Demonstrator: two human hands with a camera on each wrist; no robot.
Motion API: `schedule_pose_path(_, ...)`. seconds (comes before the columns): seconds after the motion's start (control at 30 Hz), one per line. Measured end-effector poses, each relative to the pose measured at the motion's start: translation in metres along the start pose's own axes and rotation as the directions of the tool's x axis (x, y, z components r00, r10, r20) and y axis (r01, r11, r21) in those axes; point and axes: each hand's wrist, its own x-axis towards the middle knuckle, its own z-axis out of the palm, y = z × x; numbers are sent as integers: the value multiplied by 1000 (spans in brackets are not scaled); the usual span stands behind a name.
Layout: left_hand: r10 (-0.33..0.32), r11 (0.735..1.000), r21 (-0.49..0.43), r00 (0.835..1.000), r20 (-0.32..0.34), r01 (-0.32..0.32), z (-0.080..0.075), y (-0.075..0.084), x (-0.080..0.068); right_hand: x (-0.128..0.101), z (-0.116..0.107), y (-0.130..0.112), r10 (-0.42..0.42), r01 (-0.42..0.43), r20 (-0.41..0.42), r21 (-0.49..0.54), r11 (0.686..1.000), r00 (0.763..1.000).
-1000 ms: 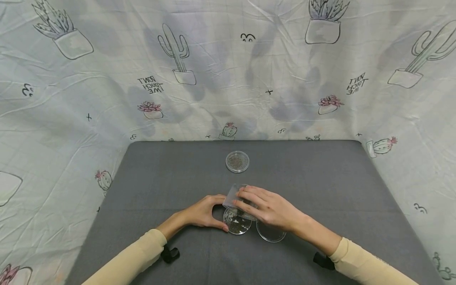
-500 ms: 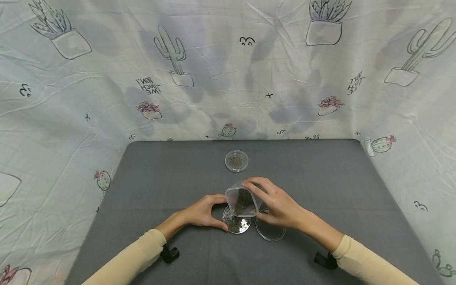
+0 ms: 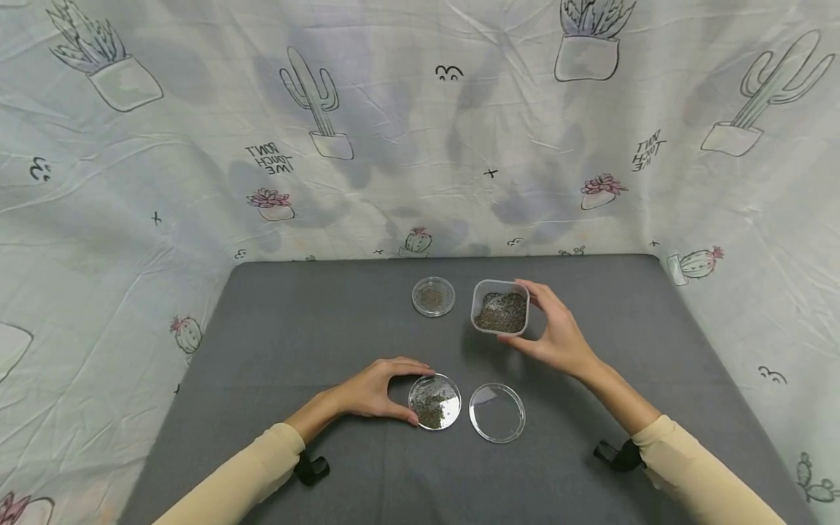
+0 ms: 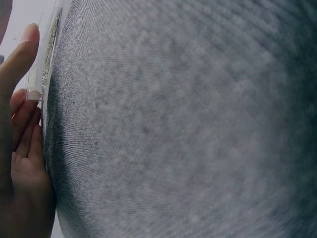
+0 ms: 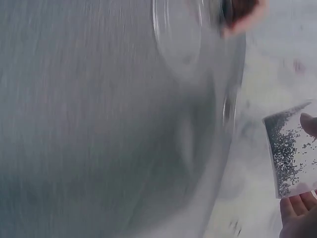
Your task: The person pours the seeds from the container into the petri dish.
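Note:
My left hand [image 3: 375, 390] holds a clear petri dish [image 3: 451, 403] on the table, its thumb at the near edge and fingers at the far edge. Dark, seed-like granules lie in a patch in that dish. In the left wrist view, thumb and fingers meet the dish's wall [image 4: 34, 82]. My right hand [image 3: 558, 332] grips a clear square plastic container [image 3: 487, 287] by its sides, raised above the table. Many of the same granules fill its lower part. The right wrist view shows the container [image 5: 292, 158] side-on, granules seen through its wall.
A clear round dish part [image 3: 496, 413] with no granules lies just right of the held dish. Farther back stands another petri dish [image 3: 434, 311] with granules in it. The grey table [image 3: 315, 313] is bordered by a patterned cloth [image 3: 394, 131].
My right hand has tilted the container back upright and carried it away and to the right, off the petri dish. My left hand stays in place at the dish.

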Motion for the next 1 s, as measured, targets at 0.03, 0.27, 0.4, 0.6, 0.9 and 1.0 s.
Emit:
schedule_pose_path(0.03,-4,1000,0,1000,1,4,0,0,0,1,-5,6,36,-36,-14,-9,999,999)
schedule_pose_path(0.27,-2,1000,4,1000,-9,2,1,1,-1,8,-44,46,242,-247,-88,-54,968,966)
schedule_pose_path(0.4,2,1000,1,1000,-13,-2,1,1,-1,8,-64,66,340,-348,-106,-72,935,935)
schedule_pose_path(0.6,-3,1000,-4,1000,-9,3,-1,-1,0,9,-81,97,480,-491,-115,-106,865,870)
schedule_pose_path(0.9,4,1000,-16,1000,3,-4,-6,-6,2,9,-76,121,570,-578,-125,-44,815,812)
schedule_pose_path(1.0,1,1000,-15,1000,8,-1,-8,-6,2,9,-73,124,575,-582,-129,-25,812,808)
